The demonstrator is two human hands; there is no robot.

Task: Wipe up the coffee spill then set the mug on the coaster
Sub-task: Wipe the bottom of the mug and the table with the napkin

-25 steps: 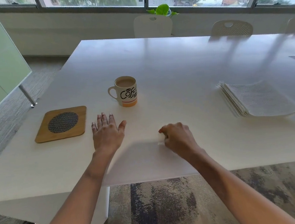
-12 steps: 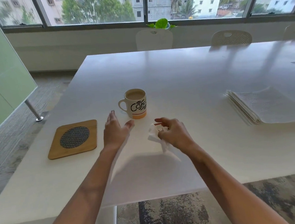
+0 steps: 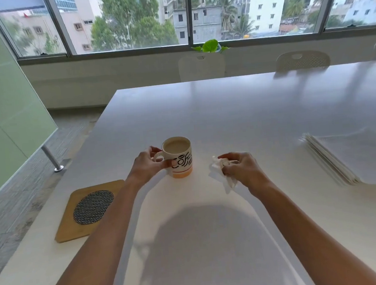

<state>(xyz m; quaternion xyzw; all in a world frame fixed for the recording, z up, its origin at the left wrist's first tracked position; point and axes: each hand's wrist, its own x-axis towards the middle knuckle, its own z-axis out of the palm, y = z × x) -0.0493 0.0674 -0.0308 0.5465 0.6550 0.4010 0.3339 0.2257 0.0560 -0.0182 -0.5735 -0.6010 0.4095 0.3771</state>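
A white mug point(image 3: 180, 157) with black lettering and an orange base stands on the white table point(image 3: 236, 116), full of milky coffee. My left hand point(image 3: 147, 165) grips its handle and left side. My right hand point(image 3: 241, 168) is closed on a crumpled white tissue point(image 3: 222, 172), just right of the mug and slightly above the tabletop. A square wooden coaster point(image 3: 90, 209) with a dark woven centre lies at the table's left edge, near-left of the mug. I see no coffee spill on the table.
A stack of white paper napkins point(image 3: 350, 158) lies at the right. Chairs point(image 3: 201, 67) stand along the far side under the window. A green glass panel point(image 3: 7, 116) on a metal leg stands to the left of the table.
My left hand moved from open on the table to grip the mug. My right hand lifted the crumpled tissue and carried it right of the mug. The camera tilted up.
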